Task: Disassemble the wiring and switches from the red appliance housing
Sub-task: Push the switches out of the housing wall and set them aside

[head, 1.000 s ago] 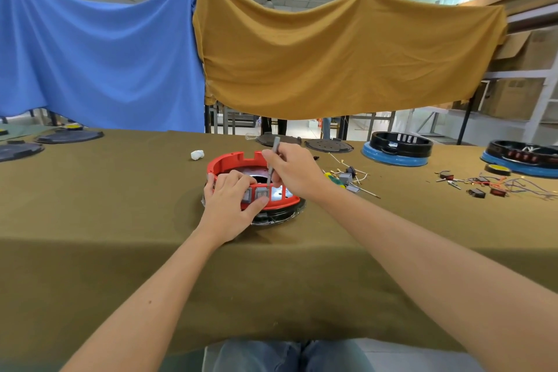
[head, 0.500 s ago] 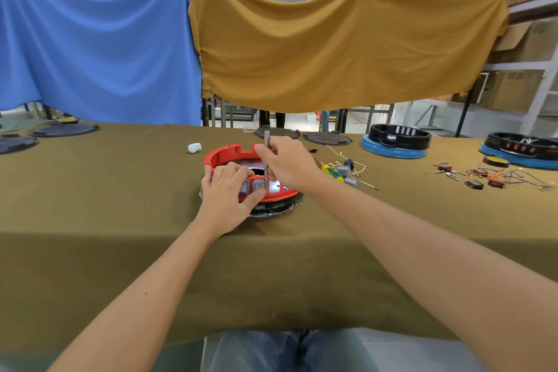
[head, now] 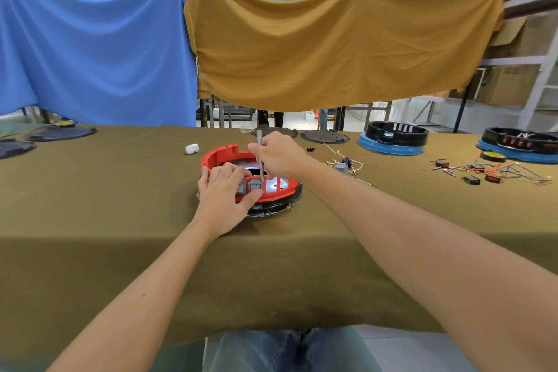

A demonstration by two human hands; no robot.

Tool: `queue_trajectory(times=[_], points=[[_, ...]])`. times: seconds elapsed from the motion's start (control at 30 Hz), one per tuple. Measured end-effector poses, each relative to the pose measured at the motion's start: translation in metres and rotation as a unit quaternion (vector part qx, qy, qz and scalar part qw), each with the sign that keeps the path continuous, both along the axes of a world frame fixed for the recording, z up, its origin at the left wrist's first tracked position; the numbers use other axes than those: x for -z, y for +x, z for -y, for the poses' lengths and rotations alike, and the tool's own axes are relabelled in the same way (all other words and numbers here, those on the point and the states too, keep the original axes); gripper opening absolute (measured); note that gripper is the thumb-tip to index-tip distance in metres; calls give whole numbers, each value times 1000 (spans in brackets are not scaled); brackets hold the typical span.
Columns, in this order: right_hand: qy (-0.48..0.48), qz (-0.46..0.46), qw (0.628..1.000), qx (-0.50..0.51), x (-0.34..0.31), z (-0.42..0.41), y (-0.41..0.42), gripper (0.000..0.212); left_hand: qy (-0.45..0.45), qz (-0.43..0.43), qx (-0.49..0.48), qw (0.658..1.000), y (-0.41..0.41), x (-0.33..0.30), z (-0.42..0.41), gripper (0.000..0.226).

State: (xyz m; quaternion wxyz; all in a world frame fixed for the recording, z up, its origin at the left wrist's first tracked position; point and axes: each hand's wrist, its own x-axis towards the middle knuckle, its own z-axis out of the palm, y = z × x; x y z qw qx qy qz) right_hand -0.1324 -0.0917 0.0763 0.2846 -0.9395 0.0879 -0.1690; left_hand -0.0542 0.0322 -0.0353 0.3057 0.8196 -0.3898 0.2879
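A round red appliance housing (head: pixel 225 153) on a black base sits mid-table on the olive cloth. My left hand (head: pixel 225 196) grips its near rim, thumb under and fingers curled over the wall beside two grey switches (head: pixel 256 186). My right hand (head: pixel 279 155) holds a thin grey metal tool (head: pixel 259 157) upright, its tip down at the right-hand switch. The housing's shiny metal floor shows behind the hands. Wiring inside the housing is hidden by my hands.
Loose wires and a small grey part (head: pixel 342 165) lie right of the housing. Further right are removed switches and coloured wires (head: pixel 489 174), two black-and-blue housings (head: pixel 392 139) (head: pixel 519 142) and a yellow tape roll (head: pixel 492 156). A white wad (head: pixel 192 148) lies left; dark plates (head: pixel 60 133) at far left.
The view has tilted slightly; my right hand has brought the tool more upright with its tip lower at the switch. My left hand keeps its hold on the rim.
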Motion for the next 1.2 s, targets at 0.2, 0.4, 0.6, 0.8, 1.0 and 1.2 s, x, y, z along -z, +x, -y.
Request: queue_trajectory(times=[0.2,0.4,0.6,0.8,1.0,1.2], points=[[4,117,992,40,25,1,1,41,-4,-3,0,1000,0,-1,1,47],[-11,116,993,34,30,2,3,41,-3,-5,-1,1000,2,1,1,46],[18,47,998,45,19,4,10,41,0,-5,1,1000,2,1,2,47],[-6,55,997,59,18,1,10,40,-4,-2,3,1000,2,0,1,45],[59,193,977,72,45,-3,-1,37,-7,1,3,1000,1,1,2,45],[96,129,984,80,30,-3,4,43,-12,-1,4,1000,1,1,1,44]])
